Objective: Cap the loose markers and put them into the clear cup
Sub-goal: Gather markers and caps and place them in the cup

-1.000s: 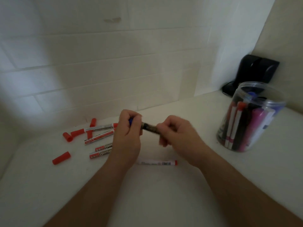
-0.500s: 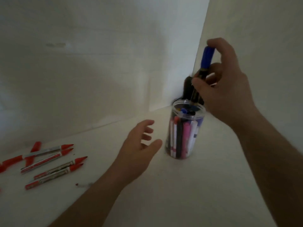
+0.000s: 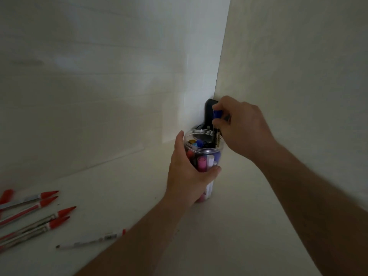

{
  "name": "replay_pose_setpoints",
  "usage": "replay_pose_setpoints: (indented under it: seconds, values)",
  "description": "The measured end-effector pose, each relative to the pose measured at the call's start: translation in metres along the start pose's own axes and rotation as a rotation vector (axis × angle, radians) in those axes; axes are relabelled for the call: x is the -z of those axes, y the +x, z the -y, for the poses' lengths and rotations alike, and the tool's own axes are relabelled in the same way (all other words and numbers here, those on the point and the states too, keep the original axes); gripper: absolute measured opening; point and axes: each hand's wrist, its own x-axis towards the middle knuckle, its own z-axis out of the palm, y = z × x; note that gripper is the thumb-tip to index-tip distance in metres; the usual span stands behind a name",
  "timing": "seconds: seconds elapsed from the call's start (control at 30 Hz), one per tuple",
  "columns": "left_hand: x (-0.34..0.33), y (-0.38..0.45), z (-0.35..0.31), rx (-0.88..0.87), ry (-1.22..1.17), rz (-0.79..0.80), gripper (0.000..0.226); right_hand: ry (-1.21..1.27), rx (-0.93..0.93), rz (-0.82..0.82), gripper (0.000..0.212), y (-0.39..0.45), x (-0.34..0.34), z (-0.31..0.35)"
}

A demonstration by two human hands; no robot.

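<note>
The clear cup [image 3: 205, 150], holding several coloured markers, stands on the white surface near the corner. My left hand [image 3: 187, 172] grips its side, thumb across the front. My right hand [image 3: 241, 126] pinches a blue-capped marker [image 3: 216, 126] upright, with its lower end inside the cup's rim. Several red markers [image 3: 33, 214] lie at the far left with their red ends pointing right. A white marker [image 3: 89, 241] lies lower down, partly hidden by my left forearm.
A black object [image 3: 209, 114] stands in the corner right behind the cup. White walls close the surface at the back and on the right. A red cap [image 3: 7, 196] lies at the left edge.
My right hand has come down, sinking the blue-capped marker into the cup. My left hand, open beside the cup before, now grips it. The view has shifted a little.
</note>
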Motion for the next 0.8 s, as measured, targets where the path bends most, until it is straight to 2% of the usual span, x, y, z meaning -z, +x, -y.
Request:
replay_pose_setpoints:
  seconds: [0.1,0.2,0.4,0.57,0.63,0.73,0.8]
  values:
    - [-0.001,0.004,0.004,-0.011,-0.016,0.01,0.12,-0.009,-0.015,-0.011,0.018,0.0,0.002,-0.001]
    - [-0.003,0.006,0.005,-0.031,-0.001,0.009,0.119,0.107,-0.104,-0.06,0.014,0.001,0.004,-0.003]
    - [0.002,0.007,0.004,-0.028,-0.001,0.055,0.119,0.052,-0.123,0.114,0.019,0.001,0.003,-0.001]
    - [0.027,0.009,0.005,0.025,-0.125,0.251,0.114,0.267,-0.235,-0.026,0.017,0.002,0.017,0.003]
    - [0.04,0.011,0.004,0.065,-0.224,0.36,0.111,0.35,-0.25,-0.019,0.017,-0.001,0.022,0.005]
    - [0.054,0.013,0.002,0.164,-0.379,0.434,0.09,0.426,-0.251,-0.022,0.017,-0.006,0.028,0.011]
    - [0.063,0.008,-0.001,0.226,-0.476,0.548,0.07,0.484,-0.268,-0.049,0.017,-0.007,0.033,0.018]
